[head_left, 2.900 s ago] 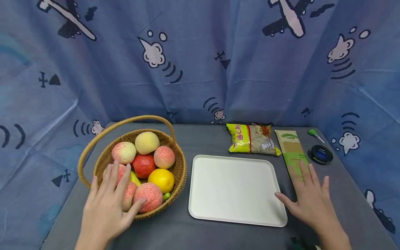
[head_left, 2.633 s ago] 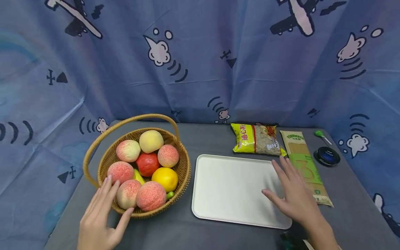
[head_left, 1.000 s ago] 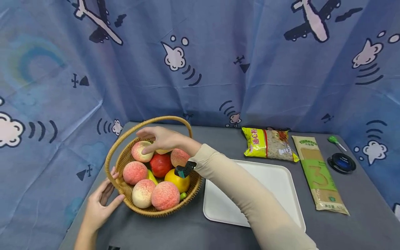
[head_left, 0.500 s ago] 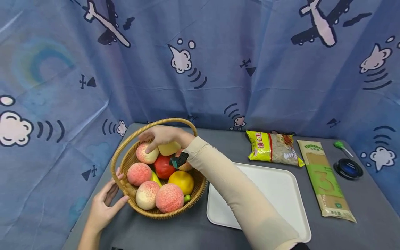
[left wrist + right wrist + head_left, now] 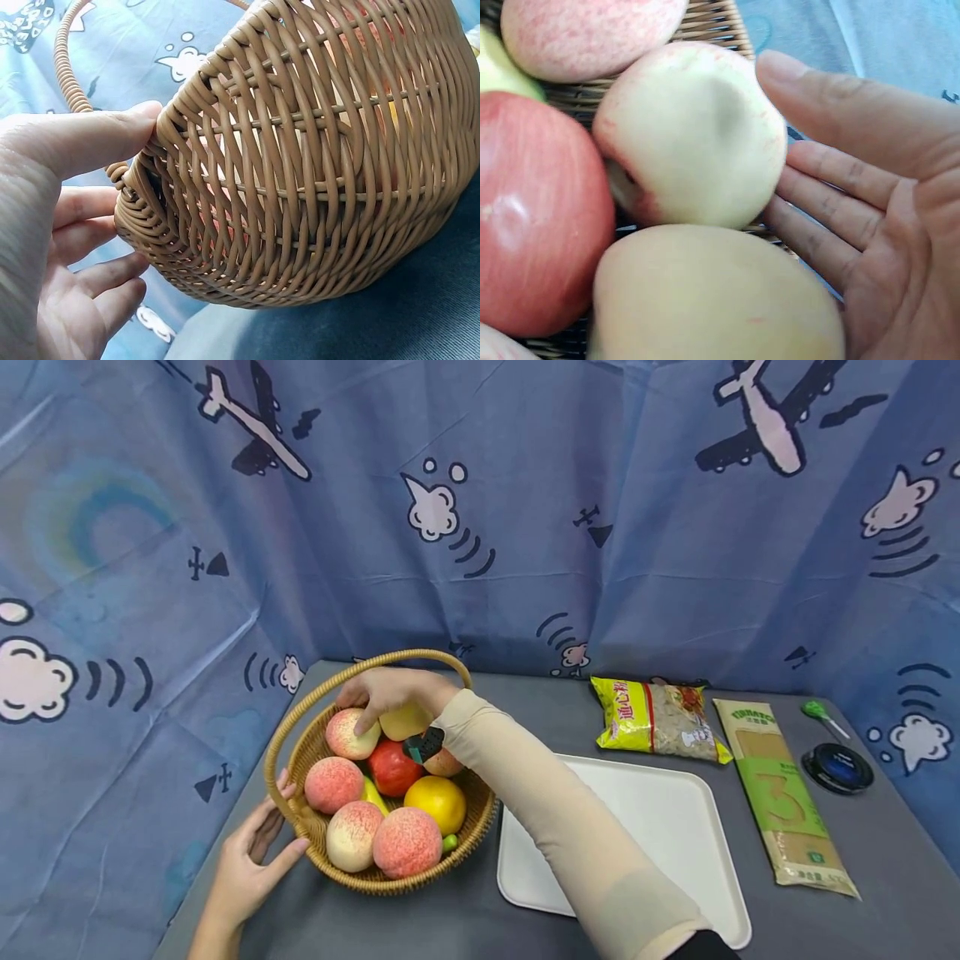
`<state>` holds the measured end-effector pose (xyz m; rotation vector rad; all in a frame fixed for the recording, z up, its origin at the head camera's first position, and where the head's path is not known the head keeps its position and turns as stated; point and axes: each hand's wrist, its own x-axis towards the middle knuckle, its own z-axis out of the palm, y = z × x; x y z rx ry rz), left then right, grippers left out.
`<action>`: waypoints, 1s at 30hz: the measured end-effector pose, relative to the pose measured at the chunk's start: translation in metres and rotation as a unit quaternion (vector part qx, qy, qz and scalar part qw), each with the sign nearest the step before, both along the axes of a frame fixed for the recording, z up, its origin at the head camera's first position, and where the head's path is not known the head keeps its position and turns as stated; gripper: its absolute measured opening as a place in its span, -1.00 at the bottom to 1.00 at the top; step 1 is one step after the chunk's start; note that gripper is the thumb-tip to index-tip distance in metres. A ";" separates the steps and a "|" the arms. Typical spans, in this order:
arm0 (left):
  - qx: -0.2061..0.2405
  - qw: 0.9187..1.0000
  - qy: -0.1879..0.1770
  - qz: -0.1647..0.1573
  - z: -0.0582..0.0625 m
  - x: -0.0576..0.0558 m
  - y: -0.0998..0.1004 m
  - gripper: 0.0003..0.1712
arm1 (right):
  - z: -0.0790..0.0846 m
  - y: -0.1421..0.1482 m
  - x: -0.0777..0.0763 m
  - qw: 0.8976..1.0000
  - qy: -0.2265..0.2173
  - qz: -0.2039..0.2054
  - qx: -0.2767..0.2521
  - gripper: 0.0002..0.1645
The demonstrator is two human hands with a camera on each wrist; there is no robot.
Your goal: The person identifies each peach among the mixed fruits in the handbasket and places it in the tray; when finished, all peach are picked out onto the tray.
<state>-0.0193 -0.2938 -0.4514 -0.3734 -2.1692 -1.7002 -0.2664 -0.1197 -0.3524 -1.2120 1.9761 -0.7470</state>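
Right hand (image 5: 393, 691) moved leftward into wicker basket (image 5: 390, 887), apparently curled round pale peach (image 5: 347, 737), left hand (image 5: 246, 864) pinching its rim (image 5: 217, 64)

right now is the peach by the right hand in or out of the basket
In: the peach sits beside the red fruit, inside the basket, the right hand at its side.

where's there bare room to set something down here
Free: the tray right of the sleeve; the table between the basket and yellow bag; table in front of the basket. Crowded: inside the basket, where the right hand is among fruit.
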 end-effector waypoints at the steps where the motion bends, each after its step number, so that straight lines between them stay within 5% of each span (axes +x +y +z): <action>1: -0.002 1.000 -0.002 0.002 0.000 0.000 0.000 -0.26 | -0.001 -0.001 0.000 1.000 0.011 0.001 0.003 -0.29; 10: 0.005 1.000 0.018 0.000 -0.001 -0.001 0.000 -0.26 | -0.009 -0.004 0.004 0.997 0.066 -0.012 0.031 -0.25; 18: 0.025 0.997 0.066 -0.026 -0.001 -0.002 0.001 -0.27 | -0.010 -0.011 0.008 0.982 0.172 0.005 0.071 -0.23; 30: -0.015 0.999 0.033 0.005 -0.001 0.000 -0.001 -0.23 | -0.008 -0.010 0.013 0.978 0.197 -0.005 0.061 -0.26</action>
